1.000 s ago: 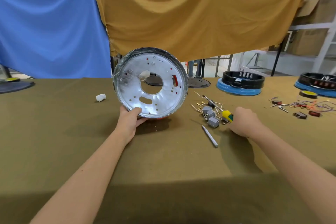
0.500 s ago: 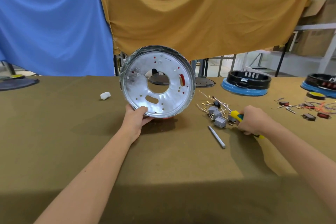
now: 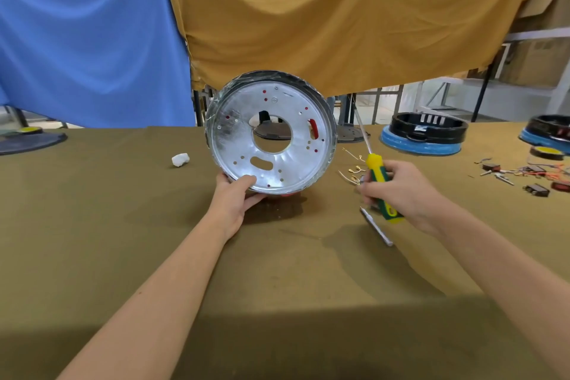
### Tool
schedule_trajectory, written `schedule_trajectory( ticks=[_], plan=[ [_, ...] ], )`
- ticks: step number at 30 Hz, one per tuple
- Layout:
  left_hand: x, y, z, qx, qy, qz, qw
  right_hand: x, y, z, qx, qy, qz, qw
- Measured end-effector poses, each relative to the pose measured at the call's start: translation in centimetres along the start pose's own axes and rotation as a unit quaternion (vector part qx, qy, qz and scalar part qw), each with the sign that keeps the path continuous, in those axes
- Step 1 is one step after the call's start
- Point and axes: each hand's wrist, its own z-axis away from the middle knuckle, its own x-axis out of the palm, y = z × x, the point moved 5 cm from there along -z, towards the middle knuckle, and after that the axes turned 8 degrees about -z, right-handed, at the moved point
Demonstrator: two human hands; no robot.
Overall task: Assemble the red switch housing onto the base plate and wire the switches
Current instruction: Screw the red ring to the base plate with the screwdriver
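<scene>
My left hand (image 3: 233, 198) props the round metal base plate (image 3: 271, 133) up on its edge on the counter (image 3: 123, 225), its silver face turned toward me. My thumb lies over the lower rim and the other fingers curl behind it, so the hand is clamped on the plate. Red shows through a slot to the right of the plate's big centre hole and through several small holes, and a sliver of red peeks out under the bottom rim; that is the red switch housing (image 3: 312, 128) sitting behind the plate.

My right hand (image 3: 401, 191) is wrapped around the yellow-and-green handle of a screwdriver (image 3: 381, 182), fingers closed on it. It is lifted off the counter, its thin shaft pointing up and away, its tip near the plate's right rim.

Just below that hand a grey metal rod (image 3: 377, 227) lies on the counter. A few loose wires with brass terminals (image 3: 353, 168) sit between the plate and my right hand. A small white lump (image 3: 180, 159) rests to the left of the plate. Far right are scattered switches and wires (image 3: 530, 176) and two black rings on blue bases (image 3: 422, 133).
</scene>
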Motion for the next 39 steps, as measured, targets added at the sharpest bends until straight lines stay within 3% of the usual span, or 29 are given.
schedule_trajectory(
  ticks=[3,8,15,26,39],
  plan=[
    [0.0,0.0,0.1,0.0,-0.005,0.004,1.0,3.6,-0.7,-0.2,-0.004,-0.018,-0.106,0.994],
    [0.0,0.1,0.3,-0.009,-0.001,0.005,1.0,9.1,-3.3,-1.5,-0.062,-0.027,-0.153,0.986],
    [-0.1,0.1,0.0,0.006,-0.016,-0.004,1.0,13.4,-3.0,-3.0,-0.127,-0.043,-0.087,0.987],
    [0.3,0.5,0.7,0.016,-0.043,0.012,0.999,12.8,-2.1,-3.5,-0.15,-0.072,0.003,0.986],
    [0.4,0.6,0.8,0.021,-0.06,0.02,0.998,13.2,-1.7,-3.5,-0.179,-0.095,-0.029,0.979]
  ],
)
